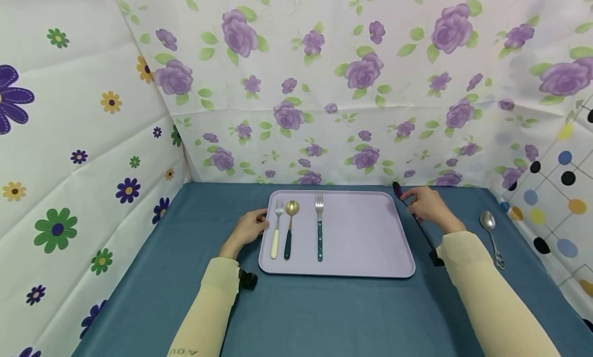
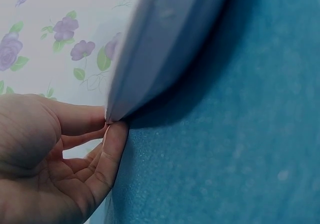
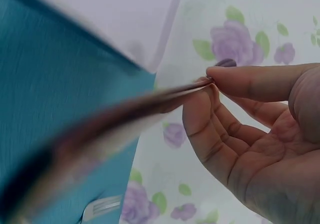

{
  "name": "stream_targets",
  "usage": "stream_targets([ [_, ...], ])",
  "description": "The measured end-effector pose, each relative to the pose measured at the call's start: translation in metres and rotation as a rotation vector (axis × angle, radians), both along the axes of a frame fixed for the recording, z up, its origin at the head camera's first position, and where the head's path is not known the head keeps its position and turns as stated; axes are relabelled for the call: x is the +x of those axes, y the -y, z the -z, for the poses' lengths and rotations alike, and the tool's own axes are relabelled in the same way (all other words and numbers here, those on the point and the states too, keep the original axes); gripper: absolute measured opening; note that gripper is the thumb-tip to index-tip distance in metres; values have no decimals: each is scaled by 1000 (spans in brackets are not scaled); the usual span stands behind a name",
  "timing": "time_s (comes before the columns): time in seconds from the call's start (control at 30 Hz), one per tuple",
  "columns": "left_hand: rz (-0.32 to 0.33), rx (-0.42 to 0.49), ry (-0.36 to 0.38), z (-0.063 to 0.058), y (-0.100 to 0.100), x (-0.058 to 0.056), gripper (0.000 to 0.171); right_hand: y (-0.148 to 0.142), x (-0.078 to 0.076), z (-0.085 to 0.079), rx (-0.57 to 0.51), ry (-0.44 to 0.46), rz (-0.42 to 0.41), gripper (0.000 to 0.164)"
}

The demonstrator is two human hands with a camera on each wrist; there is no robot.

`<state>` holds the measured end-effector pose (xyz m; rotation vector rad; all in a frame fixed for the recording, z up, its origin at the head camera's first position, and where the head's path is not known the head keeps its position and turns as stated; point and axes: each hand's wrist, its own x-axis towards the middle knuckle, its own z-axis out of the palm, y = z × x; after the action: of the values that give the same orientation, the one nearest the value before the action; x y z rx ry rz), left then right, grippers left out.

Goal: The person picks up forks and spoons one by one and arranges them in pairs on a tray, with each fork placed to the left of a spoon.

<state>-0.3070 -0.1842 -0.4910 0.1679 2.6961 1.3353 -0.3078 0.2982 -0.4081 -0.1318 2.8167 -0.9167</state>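
Observation:
A lilac tray lies on the blue cloth. My left hand pinches its left rim between thumb and fingers, as the left wrist view shows from close by. On the tray, side by side, lie a small fork with a cream handle, a gold spoon with a dark green handle, and a larger fork with a green handle. Just off the tray's right edge, my right hand pinches a dark spoon between thumb and fingers. Its handle slants toward me, blurred in the right wrist view.
A silver spoon with an ornate handle lies on the cloth at the right. Behind the table hangs a floral curtain. Patterned cloth walls, one flowered and one dotted, stand at the left and right.

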Motion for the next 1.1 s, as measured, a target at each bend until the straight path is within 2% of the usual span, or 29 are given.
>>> stream_targets([
  [0.23, 7, -1, -1, 0, -2, -1, 50, 17, -4, 3, 10, -6, -1, 43],
  [0.4, 1, 1, 8, -2, -2, -1, 50, 21, -7, 7, 14, 0, -2, 42],
  [0.6, 6, -1, -1, -2, -1, -1, 50, 24, -7, 5, 4, 4, -2, 42],
  [1.1, -13, -3, -4, 0, 1, 0, 50, 40, -9, 4, 0, -53, 27, 40],
])
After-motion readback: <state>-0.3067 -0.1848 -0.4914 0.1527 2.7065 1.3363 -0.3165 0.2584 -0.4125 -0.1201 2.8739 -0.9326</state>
